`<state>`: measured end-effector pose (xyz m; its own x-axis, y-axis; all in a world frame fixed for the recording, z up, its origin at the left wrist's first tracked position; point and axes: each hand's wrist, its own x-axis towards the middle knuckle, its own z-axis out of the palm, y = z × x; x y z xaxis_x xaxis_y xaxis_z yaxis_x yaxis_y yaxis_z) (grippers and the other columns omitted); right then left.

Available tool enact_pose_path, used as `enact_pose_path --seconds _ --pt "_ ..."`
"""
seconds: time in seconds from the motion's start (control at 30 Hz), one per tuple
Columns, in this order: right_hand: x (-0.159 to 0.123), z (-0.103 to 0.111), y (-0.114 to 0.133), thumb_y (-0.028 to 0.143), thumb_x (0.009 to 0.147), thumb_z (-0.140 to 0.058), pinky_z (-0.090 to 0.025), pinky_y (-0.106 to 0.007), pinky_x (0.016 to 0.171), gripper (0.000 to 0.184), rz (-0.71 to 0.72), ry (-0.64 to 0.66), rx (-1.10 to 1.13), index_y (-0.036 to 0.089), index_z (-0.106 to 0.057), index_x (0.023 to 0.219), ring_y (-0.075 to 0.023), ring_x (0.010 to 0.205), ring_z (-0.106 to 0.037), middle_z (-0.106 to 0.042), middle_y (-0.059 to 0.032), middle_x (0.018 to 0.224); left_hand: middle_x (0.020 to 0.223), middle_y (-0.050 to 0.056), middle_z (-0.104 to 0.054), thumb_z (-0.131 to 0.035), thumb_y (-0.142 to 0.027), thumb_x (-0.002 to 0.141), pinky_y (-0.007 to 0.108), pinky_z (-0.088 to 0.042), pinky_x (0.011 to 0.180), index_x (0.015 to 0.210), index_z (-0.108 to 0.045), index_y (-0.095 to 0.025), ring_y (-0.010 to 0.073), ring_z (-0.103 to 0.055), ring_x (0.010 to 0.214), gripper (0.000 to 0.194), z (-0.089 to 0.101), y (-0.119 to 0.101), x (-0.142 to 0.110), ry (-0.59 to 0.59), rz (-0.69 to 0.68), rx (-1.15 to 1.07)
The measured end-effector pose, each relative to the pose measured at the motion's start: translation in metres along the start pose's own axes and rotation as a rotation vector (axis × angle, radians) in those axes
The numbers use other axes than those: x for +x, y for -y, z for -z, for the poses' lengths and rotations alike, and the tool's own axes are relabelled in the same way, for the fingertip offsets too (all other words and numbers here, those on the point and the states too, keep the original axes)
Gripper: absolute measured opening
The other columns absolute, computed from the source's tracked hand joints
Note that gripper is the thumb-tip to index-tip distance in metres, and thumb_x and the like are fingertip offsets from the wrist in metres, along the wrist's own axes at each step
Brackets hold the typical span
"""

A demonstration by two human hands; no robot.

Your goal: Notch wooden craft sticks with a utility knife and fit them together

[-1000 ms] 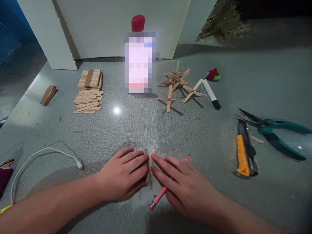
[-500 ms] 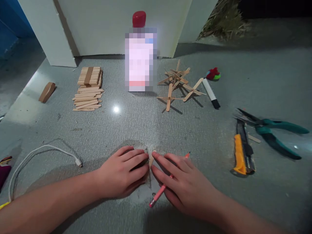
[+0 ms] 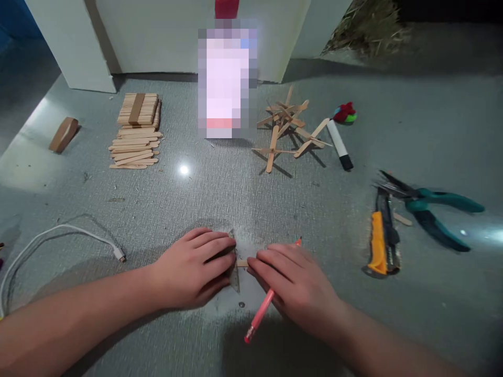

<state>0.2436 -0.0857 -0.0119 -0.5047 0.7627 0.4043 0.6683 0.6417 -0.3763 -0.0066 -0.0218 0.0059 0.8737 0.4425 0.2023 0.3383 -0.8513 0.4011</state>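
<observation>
The pink pencil [image 3: 261, 315] held under my right hand [image 3: 294, 277] could knock the wooden stick [image 3: 242, 263] askew if I shift — it lies at twelve o'clock, between my hands. My right fingertips touch it, aimed at ten; my left hand [image 3: 200, 267] covers the clear ruler [image 3: 236, 281], palm down — gripping or not, I cannot tell.

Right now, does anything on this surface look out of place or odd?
Yes, slightly: one small wooden piece lies alone between the yellow cutter and the green pliers, far from the loose sticks. The pliers also lie open.
</observation>
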Motion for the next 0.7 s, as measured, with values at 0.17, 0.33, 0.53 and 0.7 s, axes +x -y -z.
enact_pose_path --seconds 0.17,0.33,0.53,0.7 --pt "0.0025 -0.0014 0.0016 0.013 0.1 -0.06 -0.042 -0.036 0.076 0.012 -0.026 -0.015 0.008 0.012 -0.071 0.097 -0.0219 0.085 -0.058 -0.072 -0.0086 0.091 0.134 0.013 -0.069 -0.06 -0.035 0.099 0.044 -0.054 0.108 0.134 -0.056 -0.012 0.0263 -0.064 0.127 0.043 -0.0036 0.0024 0.0031 -0.015 0.052 -0.107" --pt "0.0046 -0.0016 0.0006 0.014 0.098 -0.064 -0.042 -0.036 0.075 0.009 -0.043 -0.025 0.02 0.013 -0.072 0.094 -0.0217 0.082 -0.059 -0.073 -0.0079 0.088 0.134 0.011 -0.069 -0.06 -0.035 0.101 0.039 -0.055 0.109 0.124 -0.062 -0.015 0.0236 -0.063 0.13 0.03 -0.006 0.0024 0.0036 -0.034 0.038 -0.147" --pt "0.0075 -0.0014 0.0004 0.014 0.098 -0.064 -0.043 -0.036 0.075 0.01 -0.041 -0.038 0.047 0.012 -0.073 0.093 -0.022 0.084 -0.06 -0.073 -0.0088 0.087 0.133 0.012 -0.07 -0.062 -0.036 0.1 0.043 -0.056 0.108 0.12 -0.064 -0.014 0.0255 -0.064 0.129 0.03 -0.0063 0.0018 0.0059 -0.042 0.036 -0.122" --pt "0.0073 0.0 0.0008 0.016 0.099 -0.064 -0.044 -0.037 0.075 0.012 -0.049 -0.035 0.044 0.012 -0.074 0.093 -0.022 0.084 -0.062 -0.073 -0.0087 0.087 0.134 0.011 -0.07 -0.061 -0.037 0.1 0.043 -0.056 0.109 0.12 -0.064 -0.014 0.0257 -0.064 0.13 0.031 -0.0057 0.0006 0.0062 -0.03 0.032 -0.114"
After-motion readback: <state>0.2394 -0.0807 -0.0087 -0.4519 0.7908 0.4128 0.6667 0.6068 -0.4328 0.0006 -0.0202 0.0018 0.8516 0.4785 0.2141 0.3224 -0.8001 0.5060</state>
